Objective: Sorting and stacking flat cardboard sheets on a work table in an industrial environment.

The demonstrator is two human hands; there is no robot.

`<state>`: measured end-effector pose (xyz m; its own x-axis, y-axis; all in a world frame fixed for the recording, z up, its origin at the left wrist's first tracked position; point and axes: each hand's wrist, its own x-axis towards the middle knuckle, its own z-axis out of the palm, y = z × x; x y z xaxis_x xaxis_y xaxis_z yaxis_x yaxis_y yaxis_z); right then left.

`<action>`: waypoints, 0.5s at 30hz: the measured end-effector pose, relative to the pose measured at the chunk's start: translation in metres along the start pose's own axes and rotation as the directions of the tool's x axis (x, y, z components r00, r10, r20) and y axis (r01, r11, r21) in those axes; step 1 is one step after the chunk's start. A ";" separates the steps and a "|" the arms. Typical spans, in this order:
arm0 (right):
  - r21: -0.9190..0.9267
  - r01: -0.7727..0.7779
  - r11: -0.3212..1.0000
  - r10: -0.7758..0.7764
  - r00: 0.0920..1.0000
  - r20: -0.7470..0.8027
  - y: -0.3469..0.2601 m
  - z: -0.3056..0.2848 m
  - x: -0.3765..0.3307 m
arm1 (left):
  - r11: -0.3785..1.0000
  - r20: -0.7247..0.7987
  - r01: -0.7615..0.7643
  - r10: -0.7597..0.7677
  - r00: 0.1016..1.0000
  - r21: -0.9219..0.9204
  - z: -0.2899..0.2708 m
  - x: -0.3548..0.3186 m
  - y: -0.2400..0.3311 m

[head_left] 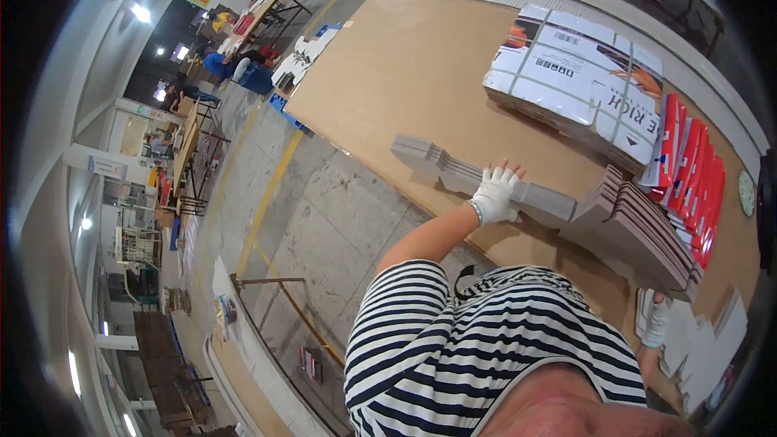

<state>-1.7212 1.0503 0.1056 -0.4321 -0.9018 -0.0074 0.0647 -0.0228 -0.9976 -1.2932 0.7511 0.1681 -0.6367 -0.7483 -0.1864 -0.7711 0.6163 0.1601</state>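
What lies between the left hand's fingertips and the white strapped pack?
In the head view, only bare brown tabletop shows between the left hand and the white strapped pack.

A narrow stack of grey cardboard is lying along the near side of the table; at its right end, broad grey pieces are overlapping in stepped layers.
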 end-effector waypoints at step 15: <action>-0.257 0.306 0.917 -0.336 0.938 -0.083 0.047 0.015 0.030 | 0.982 -0.029 -0.042 0.048 0.998 0.186 -0.008 0.003 0.004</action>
<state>-1.7178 1.0158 0.0593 -0.5021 -0.8023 0.3227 -0.3037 -0.1858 -0.9345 -1.2986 0.7491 0.1762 -0.6725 -0.7247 -0.1499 -0.7313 0.6819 -0.0156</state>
